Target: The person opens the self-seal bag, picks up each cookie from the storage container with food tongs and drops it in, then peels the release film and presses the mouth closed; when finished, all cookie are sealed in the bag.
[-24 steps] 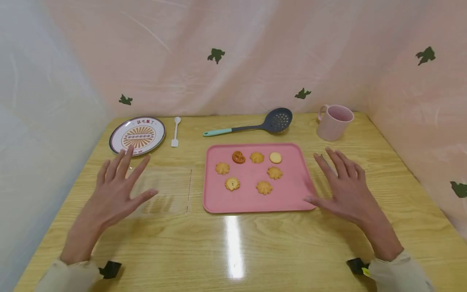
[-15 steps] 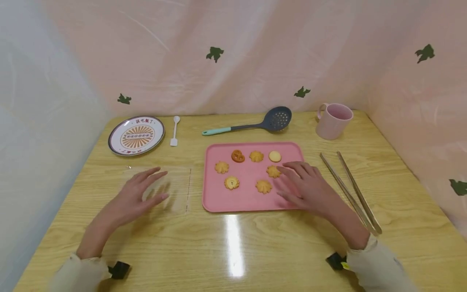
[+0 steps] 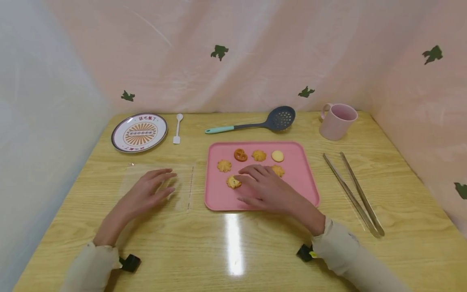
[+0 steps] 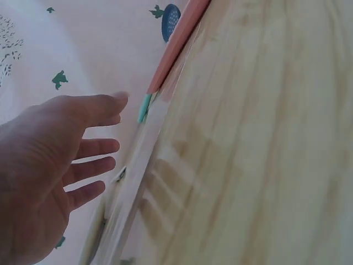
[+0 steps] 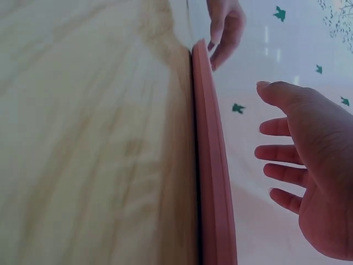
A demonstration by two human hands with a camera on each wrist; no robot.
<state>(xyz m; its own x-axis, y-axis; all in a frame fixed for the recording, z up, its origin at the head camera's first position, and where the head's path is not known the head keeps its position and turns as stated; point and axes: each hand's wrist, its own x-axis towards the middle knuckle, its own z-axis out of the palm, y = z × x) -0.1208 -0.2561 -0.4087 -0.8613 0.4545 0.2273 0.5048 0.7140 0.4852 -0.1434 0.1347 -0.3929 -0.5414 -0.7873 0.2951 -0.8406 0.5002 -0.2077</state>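
The step looks like reaching, the right hand (image 3: 268, 188) above the cookie (image 3: 232, 183) toward the front-left corner of the tray (image 3: 219, 199), left hand (image 3: 146, 191) above the clear bag (image 3: 184, 184), both empty, fingers parted; gripping calls for pinching.

The tray (image 3: 219, 198), bearing cookies (image 3: 224, 166) and a pretzel (image 3: 240, 155), lies partly under the right hand (image 3: 268, 188), with the bag (image 3: 183, 194) to its left under the left hand (image 3: 146, 192). Along the far side, left to right, are the plate (image 3: 140, 133), small spoon (image 3: 178, 129), slotted spoon (image 3: 251, 125) and, at far right, the mug (image 3: 335, 125). The tongs (image 3: 351, 195) lie right of the tray, nearer than the mug.
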